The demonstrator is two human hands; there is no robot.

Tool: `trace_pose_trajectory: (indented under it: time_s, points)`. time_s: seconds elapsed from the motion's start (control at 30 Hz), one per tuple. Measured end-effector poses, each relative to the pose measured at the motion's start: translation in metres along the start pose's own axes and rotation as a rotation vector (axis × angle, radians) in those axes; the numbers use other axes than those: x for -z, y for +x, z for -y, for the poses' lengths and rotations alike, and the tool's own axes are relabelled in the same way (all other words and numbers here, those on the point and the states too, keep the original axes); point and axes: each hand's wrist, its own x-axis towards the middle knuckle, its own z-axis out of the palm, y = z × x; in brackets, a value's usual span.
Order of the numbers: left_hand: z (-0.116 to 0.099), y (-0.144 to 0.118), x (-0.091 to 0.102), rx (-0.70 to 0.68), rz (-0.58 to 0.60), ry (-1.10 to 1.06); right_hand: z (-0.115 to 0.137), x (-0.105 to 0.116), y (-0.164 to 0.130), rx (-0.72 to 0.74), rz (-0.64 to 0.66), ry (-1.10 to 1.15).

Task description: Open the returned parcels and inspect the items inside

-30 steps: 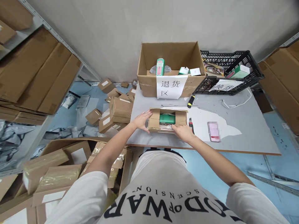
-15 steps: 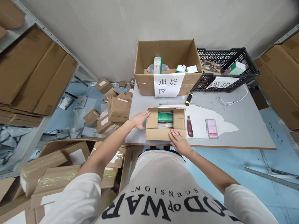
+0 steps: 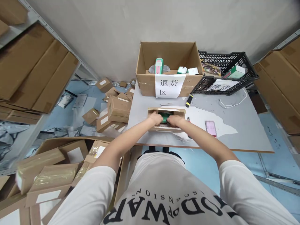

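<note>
Head view. Both my hands are down inside the small open carton [image 3: 166,120] at the near edge of the grey table [image 3: 234,137]. My left hand [image 3: 156,118] and right hand [image 3: 175,120] curl around the green box [image 3: 165,117] from either side — fingers closed on it, one hand per end, likely because it sits snug between the carton's walls. The carton's flaps stand open, which lets both hands in.

Just right of the carton, a box cutter [image 3: 188,119] peeks out beside my right wrist. Farther back stand a big cardboard box [image 3: 167,67] with a paper label and a black crate [image 3: 228,73] — apart from the carton.
</note>
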Motion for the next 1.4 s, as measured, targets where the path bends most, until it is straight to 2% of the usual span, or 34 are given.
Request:
trace_pose_trajectory:
  time_s: [0.1, 0.23, 0.3, 0.43, 0.53, 0.63, 0.77, 0.9, 1.03, 1.1, 1.2, 1.23, 1.27, 1.4]
  points:
    - [-0.005, -0.011, -0.004, 0.018, -0.036, 0.08, 0.012, -0.01, -0.007, -0.03, -0.024, -0.04]
    - [-0.018, -0.04, -0.008, 0.029, -0.153, 0.182, 0.018, -0.021, -0.035, 0.023, -0.245, -0.127]
    - [-0.02, -0.056, -0.008, 0.067, -0.21, 0.179, 0.013, -0.023, -0.049, -0.002, -0.334, -0.154]
    - [-0.012, -0.084, -0.009, 0.241, -0.271, 0.13, -0.008, -0.032, -0.071, -0.203, -0.318, -0.143]
    - [-0.006, -0.097, -0.018, 0.365, -0.271, 0.068, -0.023, -0.045, -0.077, -0.281, -0.299, -0.1]
    - [-0.003, -0.1, -0.034, 0.449, -0.228, -0.009, -0.03, -0.058, -0.076, -0.304, -0.311, -0.063]
    - [0.002, -0.094, -0.054, 0.495, -0.156, -0.125, -0.034, -0.067, -0.066, -0.311, -0.291, -0.032]
    - [0.008, -0.09, -0.062, 0.496, -0.131, -0.188, -0.039, -0.068, -0.063, -0.31, -0.271, -0.023]
    - [0.01, -0.09, -0.065, 0.49, -0.157, -0.204, -0.031, -0.059, -0.068, -0.289, -0.388, -0.089]
    - [0.01, -0.09, -0.067, 0.489, -0.171, -0.206, -0.019, -0.051, -0.063, -0.228, -0.42, -0.106]
    - [0.011, -0.088, -0.068, 0.483, -0.19, -0.203, 0.001, -0.039, -0.036, -0.125, -0.234, 0.0]
    - [0.012, -0.088, -0.068, 0.482, -0.196, -0.202, 0.005, -0.036, -0.022, -0.137, -0.134, 0.046]
    - [0.012, -0.087, -0.068, 0.48, -0.201, -0.201, 0.008, -0.035, -0.007, -0.161, -0.09, 0.06]
    - [0.014, -0.087, -0.066, 0.484, -0.203, -0.214, 0.0, -0.04, 0.044, -0.292, -0.039, 0.039]
